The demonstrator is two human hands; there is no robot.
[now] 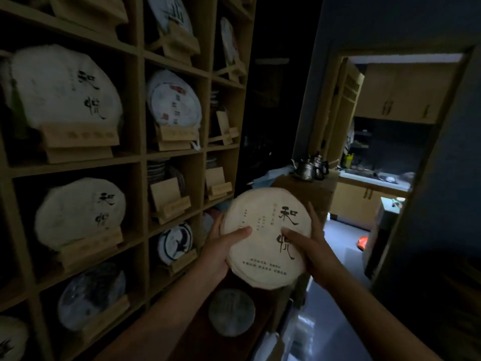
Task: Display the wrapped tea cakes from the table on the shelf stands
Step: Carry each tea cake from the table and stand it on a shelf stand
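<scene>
Holding a round cream paper-wrapped tea cake [265, 238] w/ both hands, face toward me, black brush characters down its right half & small print along the bottom. It's up in the air, in front of the shelf unit's right edge, touching no stand. My left hand [221, 252] grips the cake's left edge: thumb lies across the front, fingers curl round behind. My right hand [313, 246] grips the right edge: thumb pressed on the front over the lower black character, fingers wrapped round the rim & back.

To my left: a tan wooden grid shelf [141, 105] w/ square compartments. Several already hold wrapped cakes propped upright on light wooden stands, e.g. a big white wrapped cake w/ the same black characters [65, 87] top left, another like it [80, 212] in the compartment below, a white cake w/ red & grey print [174, 99] in the middle column, a blue-and-white patterned cake [175, 242] lower down. Two bare light wooden stands: one [169, 198] in the middle column, one [218, 183] in the right column, both just left of the cake I'm holding.

Below my hands a dim greyish round cake [231, 312] lies flat on a dark surface; can't tell more, too dark. Behind the cake, metal teapots [309, 168] sit on a brown box top [325, 185]. Doorway at right shows a lit kitchen w/ tan cabinets [400, 92].
</scene>
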